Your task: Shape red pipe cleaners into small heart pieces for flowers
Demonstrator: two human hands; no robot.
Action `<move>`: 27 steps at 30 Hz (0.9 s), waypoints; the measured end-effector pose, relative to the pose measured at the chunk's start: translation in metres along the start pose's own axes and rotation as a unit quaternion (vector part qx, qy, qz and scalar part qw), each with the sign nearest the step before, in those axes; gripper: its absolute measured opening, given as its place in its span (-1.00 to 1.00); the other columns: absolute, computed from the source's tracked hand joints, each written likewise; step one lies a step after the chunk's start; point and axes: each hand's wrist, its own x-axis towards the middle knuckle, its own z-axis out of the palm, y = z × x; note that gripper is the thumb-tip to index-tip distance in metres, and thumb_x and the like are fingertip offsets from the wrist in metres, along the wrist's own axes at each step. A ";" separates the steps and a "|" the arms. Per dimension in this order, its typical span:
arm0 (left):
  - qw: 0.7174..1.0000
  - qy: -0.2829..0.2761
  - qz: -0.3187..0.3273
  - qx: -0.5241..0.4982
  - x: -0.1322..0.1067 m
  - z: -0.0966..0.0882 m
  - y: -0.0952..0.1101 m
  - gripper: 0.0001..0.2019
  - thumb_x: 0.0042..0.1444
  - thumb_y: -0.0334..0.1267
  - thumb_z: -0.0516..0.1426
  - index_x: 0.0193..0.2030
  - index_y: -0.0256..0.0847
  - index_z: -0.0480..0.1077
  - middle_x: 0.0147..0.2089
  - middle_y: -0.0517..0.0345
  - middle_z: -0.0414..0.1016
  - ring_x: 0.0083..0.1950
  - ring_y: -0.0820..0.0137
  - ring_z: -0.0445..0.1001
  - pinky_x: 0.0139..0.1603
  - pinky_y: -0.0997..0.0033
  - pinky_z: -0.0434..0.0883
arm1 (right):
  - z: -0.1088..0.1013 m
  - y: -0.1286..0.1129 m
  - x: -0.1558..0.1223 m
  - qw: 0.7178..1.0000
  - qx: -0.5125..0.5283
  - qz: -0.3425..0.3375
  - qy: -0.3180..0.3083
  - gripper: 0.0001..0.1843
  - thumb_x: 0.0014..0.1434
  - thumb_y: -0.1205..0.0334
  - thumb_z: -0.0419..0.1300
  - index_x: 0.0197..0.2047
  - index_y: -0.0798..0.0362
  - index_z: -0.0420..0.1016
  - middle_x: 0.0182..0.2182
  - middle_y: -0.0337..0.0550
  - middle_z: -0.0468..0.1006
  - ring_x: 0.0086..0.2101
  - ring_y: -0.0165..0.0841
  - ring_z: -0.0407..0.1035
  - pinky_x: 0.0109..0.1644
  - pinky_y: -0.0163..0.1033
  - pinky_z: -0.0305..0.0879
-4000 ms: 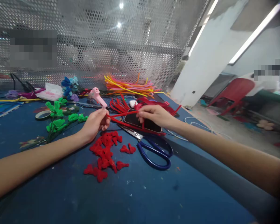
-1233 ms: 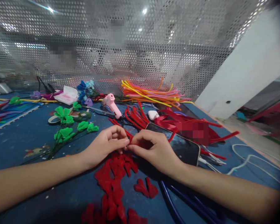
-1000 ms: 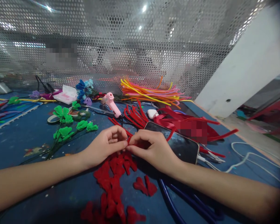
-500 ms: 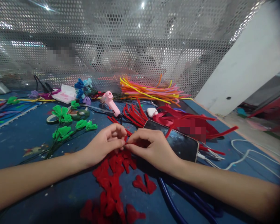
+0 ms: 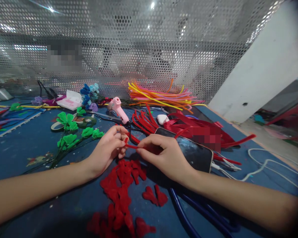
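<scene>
At the far left of your blue table (image 5: 27, 138) lie green pipe-cleaner leaf sprigs (image 5: 71, 132), with a roll of tape (image 5: 55, 126) just beyond them. Farther back sit a cluster of blue flowers (image 5: 88, 94) and a pink glue gun (image 5: 118, 109).

Your left hand (image 5: 108, 150) is pinched on the near end of a red pipe cleaner (image 5: 135, 147). Your right hand (image 5: 164, 158) grips the same piece just to the right, so your hands are close together with a short bare stretch between them. The stem looks straight here, and I cannot see any fold in it.

On the near side of your hands lies a pile of red heart-shaped pieces (image 5: 124, 185), which suggests many are done. Beyond your right hand a bundle of uncut red stems (image 5: 145, 122) waits, so plenty looks left.

A phone (image 5: 195, 155) lies under your right wrist, blue scissor handles (image 5: 188, 215) near it, and coloured pipe cleaners (image 5: 161, 97) at the far mesh screen (image 5: 139, 49). A white cable (image 5: 268, 165) trails off right.
</scene>
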 end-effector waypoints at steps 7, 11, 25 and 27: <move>0.998 -0.024 0.043 0.047 0.001 -0.004 -0.003 -0.83 -0.06 -0.40 0.09 -0.29 -0.20 0.21 -0.41 0.32 0.19 -0.51 0.60 0.17 -0.53 0.58 0.20 | -0.001 -0.002 -0.001 1.000 -0.005 -0.010 0.009 -0.93 -0.01 0.41 0.18 -0.48 0.09 0.46 -0.55 -0.30 0.50 -0.55 -0.56 0.30 -0.51 -0.47 0.19; 0.990 -0.032 0.090 0.103 0.001 -0.006 -0.004 -0.67 -0.18 -0.36 0.26 -0.27 -0.20 0.24 -0.30 0.26 0.23 -0.29 0.52 0.25 -0.37 0.57 0.26 | -0.002 -0.004 -0.003 1.000 -0.007 -0.014 0.013 -0.92 -0.02 0.42 0.18 -0.50 0.11 0.44 -0.58 -0.31 0.46 -0.58 -0.58 0.26 -0.53 -0.48 0.16; 0.989 -0.131 0.038 0.056 0.003 -0.010 -0.004 -0.63 -0.32 -0.40 0.33 -0.37 -0.23 0.26 -0.44 0.32 0.28 -0.45 0.58 0.26 -0.45 0.58 0.24 | -0.005 -0.006 -0.005 0.986 0.063 -0.123 -0.092 -0.93 0.03 0.43 0.20 -0.46 0.13 0.44 -0.55 -0.26 0.44 -0.51 -0.55 0.29 -0.43 -0.44 0.25; 0.988 -0.140 0.038 0.051 0.003 -0.011 -0.005 -0.68 -0.29 -0.39 0.33 -0.45 -0.26 0.25 -0.50 0.33 0.25 -0.48 0.59 0.24 -0.48 0.59 0.22 | -0.004 -0.007 -0.007 0.971 0.062 -0.184 -0.139 -0.92 0.09 0.43 0.16 -0.43 0.14 0.44 -0.53 -0.23 0.46 -0.48 -0.53 0.31 -0.38 -0.44 0.28</move>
